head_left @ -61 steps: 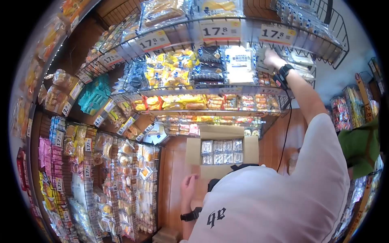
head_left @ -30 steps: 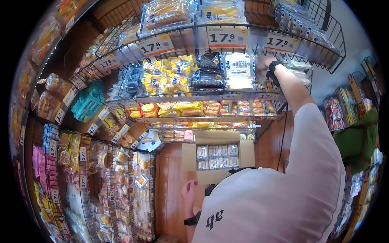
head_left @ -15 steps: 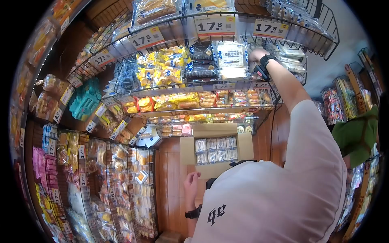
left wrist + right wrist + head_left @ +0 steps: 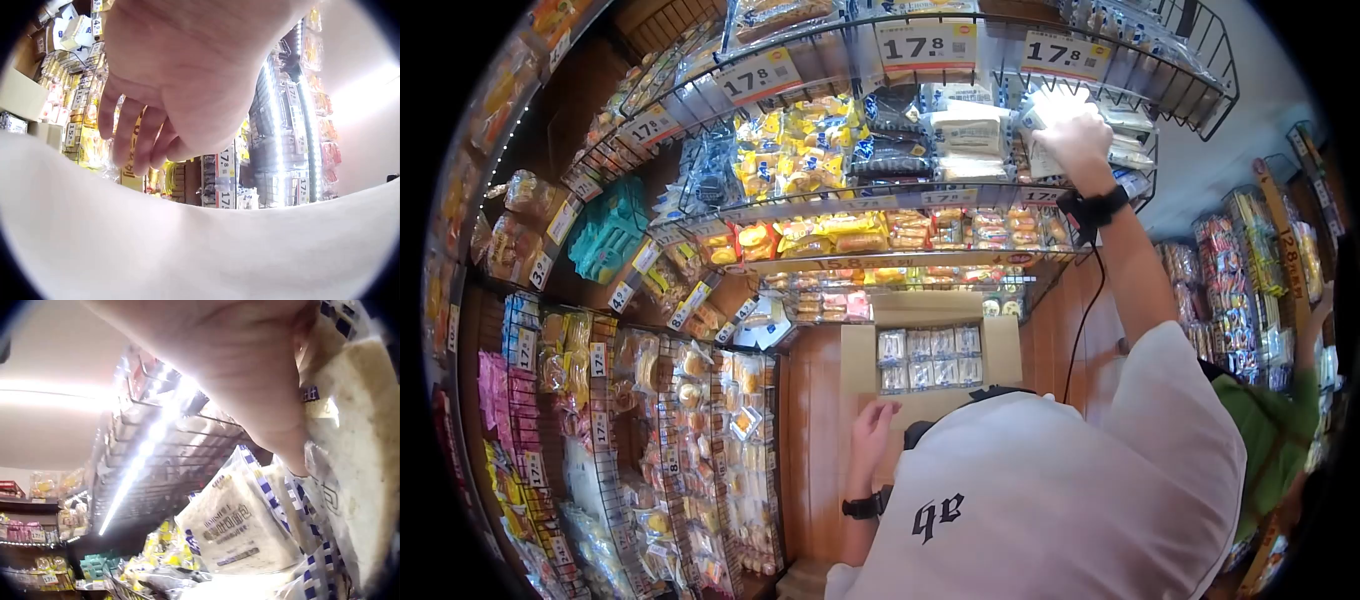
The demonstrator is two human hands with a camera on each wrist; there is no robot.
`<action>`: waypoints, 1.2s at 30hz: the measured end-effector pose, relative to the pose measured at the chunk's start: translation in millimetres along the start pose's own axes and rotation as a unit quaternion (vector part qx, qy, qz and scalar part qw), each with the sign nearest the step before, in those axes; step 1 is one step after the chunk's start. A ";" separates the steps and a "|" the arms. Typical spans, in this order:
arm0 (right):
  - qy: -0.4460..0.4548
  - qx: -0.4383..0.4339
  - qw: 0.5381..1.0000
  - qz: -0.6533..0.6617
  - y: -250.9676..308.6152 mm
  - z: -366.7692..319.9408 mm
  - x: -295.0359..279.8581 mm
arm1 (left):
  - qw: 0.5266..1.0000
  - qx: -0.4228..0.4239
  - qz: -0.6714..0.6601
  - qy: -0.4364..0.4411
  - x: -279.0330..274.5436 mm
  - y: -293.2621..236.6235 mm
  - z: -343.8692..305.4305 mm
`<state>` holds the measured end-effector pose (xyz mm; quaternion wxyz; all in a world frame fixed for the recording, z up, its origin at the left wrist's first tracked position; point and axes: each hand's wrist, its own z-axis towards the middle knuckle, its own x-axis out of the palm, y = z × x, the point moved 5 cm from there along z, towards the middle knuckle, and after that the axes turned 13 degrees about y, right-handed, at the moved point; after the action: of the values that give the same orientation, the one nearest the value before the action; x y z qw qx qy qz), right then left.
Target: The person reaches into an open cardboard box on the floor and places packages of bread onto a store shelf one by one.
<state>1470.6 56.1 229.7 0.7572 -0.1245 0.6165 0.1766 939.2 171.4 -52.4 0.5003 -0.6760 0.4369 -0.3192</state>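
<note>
In the head view my right hand is at the right end of the middle wire shelf, fingers curled on a bright, pale bag. The right wrist view shows that thumb against a clear bag of white bread; the other fingers are mostly hidden. Beside it lean more bags of sliced bread with blue-and-white checked edges. My left hand hangs low by the open carton, holding nothing, its fingers loosely bent in the left wrist view. Several small white packs fill the carton.
An upper wire basket with price tags overhangs the shelf. Yellow packs and dark packs sit left of the bread. Racks line the left side. A person in green is at the right; a black cable hangs nearby.
My right hand, earlier reaching in under the upper basket, has come forward and up into bright light with a bread bag. The bread bag beside it now lies lower. The person in green has moved.
</note>
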 end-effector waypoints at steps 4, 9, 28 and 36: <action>-0.058 0.070 0.995 0.031 -2.9 -41.9 -24.3 | 0.999 0.015 0.030 0.039 10.3 -30.2 23.7; -0.098 0.052 0.992 0.063 -8.4 -56.9 -21.3 | 0.984 0.089 0.102 0.119 65.1 -100.6 93.6; 0.261 -0.121 0.816 0.502 -14.7 -236.4 39.1 | 0.877 0.028 -0.370 0.305 197.4 -150.7 149.1; 0.494 0.103 0.398 0.766 -3.1 -248.0 199.5 | 0.954 -0.086 -0.245 0.150 150.0 -98.9 162.0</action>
<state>1286.7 -24.7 -17.2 -0.1259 0.4132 0.7330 0.5255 1168.9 110.9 -6.6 0.2752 -0.7470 0.3537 -0.4910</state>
